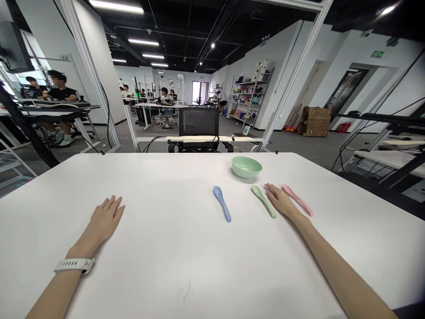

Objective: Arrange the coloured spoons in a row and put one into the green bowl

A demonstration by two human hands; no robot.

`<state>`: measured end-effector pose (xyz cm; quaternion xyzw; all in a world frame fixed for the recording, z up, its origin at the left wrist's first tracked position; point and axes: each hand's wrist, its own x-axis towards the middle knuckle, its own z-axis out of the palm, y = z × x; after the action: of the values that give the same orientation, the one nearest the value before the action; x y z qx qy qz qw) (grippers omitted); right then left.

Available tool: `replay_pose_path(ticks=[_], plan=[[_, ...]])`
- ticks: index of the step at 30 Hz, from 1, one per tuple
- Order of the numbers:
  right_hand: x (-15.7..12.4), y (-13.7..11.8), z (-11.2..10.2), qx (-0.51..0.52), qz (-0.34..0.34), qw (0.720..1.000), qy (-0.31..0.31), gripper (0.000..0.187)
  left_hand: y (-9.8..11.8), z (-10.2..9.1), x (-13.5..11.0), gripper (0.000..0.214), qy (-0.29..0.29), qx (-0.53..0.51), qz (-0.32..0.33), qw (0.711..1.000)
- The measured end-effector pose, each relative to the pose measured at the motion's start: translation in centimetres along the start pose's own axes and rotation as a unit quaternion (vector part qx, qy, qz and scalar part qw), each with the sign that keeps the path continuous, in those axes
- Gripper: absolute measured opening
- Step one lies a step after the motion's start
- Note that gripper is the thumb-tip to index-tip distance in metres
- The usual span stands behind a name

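My left hand (104,219) lies flat on the white table (166,270), palm down and holding nothing, with a white watch (74,265) on its wrist. My right hand (281,200) rests palm down between a pale green plastic spoon (264,201) and a pink plastic spoon (298,200), nearly touching both and holding neither. A blue plastic spoon (222,203) lies further left. A pale green bowl (246,167) stands near the far edge, above the spoons.
Beyond the table's far edge stand a black monitor (198,122) and a white metal frame (295,75). Co-workers sit at desks (56,106) in the room behind, with a loaded shelf rack (250,95) and a wooden crate (314,121) against the walls.
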<state>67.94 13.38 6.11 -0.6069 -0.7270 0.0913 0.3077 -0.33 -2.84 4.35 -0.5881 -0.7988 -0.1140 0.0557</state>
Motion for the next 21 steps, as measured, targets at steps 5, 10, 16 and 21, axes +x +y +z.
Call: replay_pose_path(ticks=[5, 10, 16, 21], plan=[[0.0, -4.4, -1.1, 0.017, -0.008, 0.995, 0.098, 0.051, 0.2, -0.1, 0.0, 0.083, -0.008, -0.001, 0.004, 1.0], [-1.3, -13.0, 1.1, 0.046, -0.061, 0.997, -0.001, 0.055, 0.2, -0.1, -0.1, 0.085, -0.015, 0.007, -0.002, 1.0], [-4.4, -19.6, 5.9, 0.021, -0.061, 0.993, -0.096, 0.048, 0.3, -0.2, -0.2, 0.082, -0.008, 0.001, 0.003, 1.0], [-4.6, -19.4, 6.8, 0.045, -0.075, 0.991, -0.099, 0.044, 0.4, -0.3, -0.4, 0.082, -0.011, 0.0, 0.002, 1.0]])
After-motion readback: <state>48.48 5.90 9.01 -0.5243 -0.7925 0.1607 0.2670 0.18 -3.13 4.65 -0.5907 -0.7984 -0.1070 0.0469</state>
